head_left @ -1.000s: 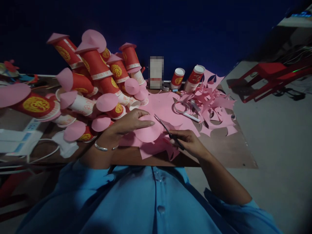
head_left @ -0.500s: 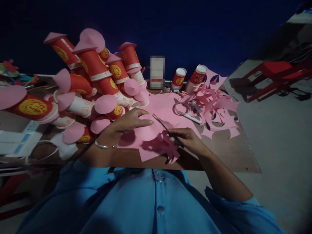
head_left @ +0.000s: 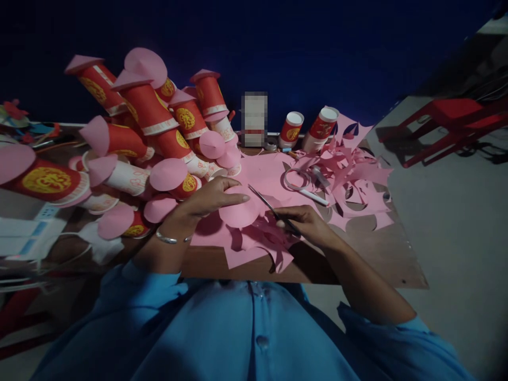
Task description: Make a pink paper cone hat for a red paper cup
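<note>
1 pink paper disc (head_left: 238,212) juts toward me, pinched beneath the thumb of my left grip (head_left: 214,198); my right grip (head_left: 306,223) is curled around scissors (head_left: 270,207) near its edge.

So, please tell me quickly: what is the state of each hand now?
Left hand: closed, thumb on top, holding the round pink paper.
Right hand: closed, holding the scissors.
</note>
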Demonstrator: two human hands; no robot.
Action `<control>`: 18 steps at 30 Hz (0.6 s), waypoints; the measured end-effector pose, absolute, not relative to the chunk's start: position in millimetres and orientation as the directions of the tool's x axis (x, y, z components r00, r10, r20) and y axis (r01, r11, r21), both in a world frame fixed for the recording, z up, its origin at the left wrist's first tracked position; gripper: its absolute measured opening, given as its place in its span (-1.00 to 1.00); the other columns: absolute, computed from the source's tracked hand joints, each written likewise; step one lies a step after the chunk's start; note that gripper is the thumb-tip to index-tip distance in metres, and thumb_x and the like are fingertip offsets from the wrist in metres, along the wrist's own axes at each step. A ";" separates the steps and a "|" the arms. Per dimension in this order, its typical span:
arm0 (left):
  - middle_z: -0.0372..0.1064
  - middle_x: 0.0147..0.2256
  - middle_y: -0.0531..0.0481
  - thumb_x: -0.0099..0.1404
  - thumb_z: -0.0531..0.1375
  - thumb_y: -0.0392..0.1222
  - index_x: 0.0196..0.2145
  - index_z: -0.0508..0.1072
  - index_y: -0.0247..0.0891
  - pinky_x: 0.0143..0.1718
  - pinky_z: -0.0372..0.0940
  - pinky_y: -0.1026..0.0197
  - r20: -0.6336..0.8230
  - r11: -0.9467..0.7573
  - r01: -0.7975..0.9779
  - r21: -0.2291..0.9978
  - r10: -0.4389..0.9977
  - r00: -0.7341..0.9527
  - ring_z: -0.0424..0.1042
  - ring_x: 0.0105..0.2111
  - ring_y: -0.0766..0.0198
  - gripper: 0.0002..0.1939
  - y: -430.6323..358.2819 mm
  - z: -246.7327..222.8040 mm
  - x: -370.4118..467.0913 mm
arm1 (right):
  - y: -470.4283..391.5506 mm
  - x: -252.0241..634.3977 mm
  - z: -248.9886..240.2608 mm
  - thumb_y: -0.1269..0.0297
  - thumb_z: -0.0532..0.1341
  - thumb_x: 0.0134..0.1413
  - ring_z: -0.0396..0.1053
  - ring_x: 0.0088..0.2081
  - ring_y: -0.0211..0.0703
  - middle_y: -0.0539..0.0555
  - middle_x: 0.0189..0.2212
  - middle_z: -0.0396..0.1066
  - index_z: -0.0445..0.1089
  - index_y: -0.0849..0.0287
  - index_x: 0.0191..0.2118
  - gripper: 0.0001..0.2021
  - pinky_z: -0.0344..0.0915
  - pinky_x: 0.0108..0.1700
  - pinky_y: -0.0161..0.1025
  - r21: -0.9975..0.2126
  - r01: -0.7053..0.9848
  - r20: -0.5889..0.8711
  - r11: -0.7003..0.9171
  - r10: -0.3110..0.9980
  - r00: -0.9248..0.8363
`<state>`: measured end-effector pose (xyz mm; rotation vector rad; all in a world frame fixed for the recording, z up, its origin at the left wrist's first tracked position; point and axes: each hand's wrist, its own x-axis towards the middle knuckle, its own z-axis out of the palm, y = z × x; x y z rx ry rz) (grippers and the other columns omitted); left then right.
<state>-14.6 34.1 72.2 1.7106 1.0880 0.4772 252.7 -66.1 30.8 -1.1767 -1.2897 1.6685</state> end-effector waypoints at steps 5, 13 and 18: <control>0.43 -0.25 -0.06 0.00 0.48 0.13 -0.41 0.61 -0.24 -0.09 0.39 0.08 -0.084 -0.027 0.271 0.962 0.917 0.390 0.43 -0.13 0.05 -0.62 33.9 55.7 -4.8 | -57.4 255.6 35.9 -0.02 0.51 -0.03 0.23 -0.54 -0.36 -0.01 -0.52 0.48 0.68 0.19 0.00 -0.49 0.19 -0.52 -0.38 -0.960 -0.010 -0.263 -0.280 0.913 -0.312; 0.43 -0.24 -0.05 -0.05 0.51 0.05 -0.42 0.61 -0.25 0.05 0.37 0.07 -0.064 0.042 0.110 0.993 0.978 0.200 0.43 -0.05 0.06 -0.65 37.7 39.2 6.8 | -49.3 255.8 21.8 -0.09 0.53 -0.07 0.22 -0.57 -0.35 -0.07 -0.59 0.36 0.68 0.21 -0.04 -0.46 0.19 -0.53 -0.35 -0.953 -0.061 -0.269 -0.296 0.923 -0.275; 0.46 -0.27 -0.04 0.00 0.51 0.06 -0.42 0.63 -0.24 -0.02 0.38 0.11 -0.068 0.046 0.099 0.994 0.971 0.228 0.44 -0.10 0.10 -0.67 41.2 35.5 11.4 | -49.3 255.3 17.0 -0.08 0.51 -0.04 0.18 -0.59 -0.37 -0.10 -0.60 0.32 0.68 0.20 -0.05 -0.48 0.14 -0.54 -0.36 -0.959 -0.066 -0.251 -0.277 0.932 -0.260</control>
